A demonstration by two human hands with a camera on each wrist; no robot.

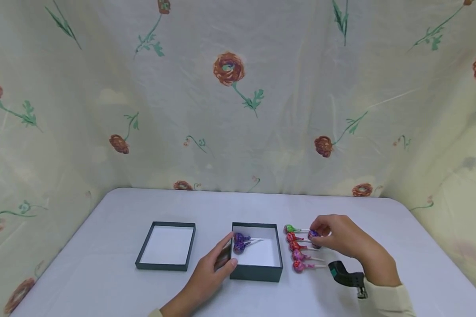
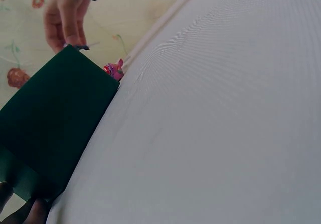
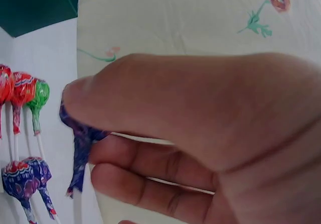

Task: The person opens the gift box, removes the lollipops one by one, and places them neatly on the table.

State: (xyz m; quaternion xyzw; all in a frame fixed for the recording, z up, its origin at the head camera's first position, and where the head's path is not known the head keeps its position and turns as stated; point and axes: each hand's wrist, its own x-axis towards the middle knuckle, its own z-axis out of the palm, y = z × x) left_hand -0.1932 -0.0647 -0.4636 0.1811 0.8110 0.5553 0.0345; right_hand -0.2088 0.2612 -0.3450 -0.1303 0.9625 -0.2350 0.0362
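Note:
My left hand [image 1: 209, 269] rests against the left wall of a dark green box [image 1: 255, 273], thumb and forefinger spread along it. In the left wrist view, its fingertips [image 2: 37, 211] touch the box's end. Inside the white-lined box lie two purple-wrapped lollipops [image 1: 239, 248], sticks pointing right. To the right of the box, my right hand [image 1: 339, 235] pinches a purple lollipop [image 3: 80, 148] between thumb and fingers, its stick hanging down in the right wrist view. Two more purple lollipops [image 3: 25, 181] lie beside it on the table.
A column of lollipops stands right of the box: a green one [image 1: 289, 229], red ones [image 1: 295, 245] and pink ones [image 1: 299, 266]. The box's lid [image 1: 162, 267] lies white inside up at the left. A flowered curtain [image 1: 277, 145] hangs behind the white table [image 1: 115, 233].

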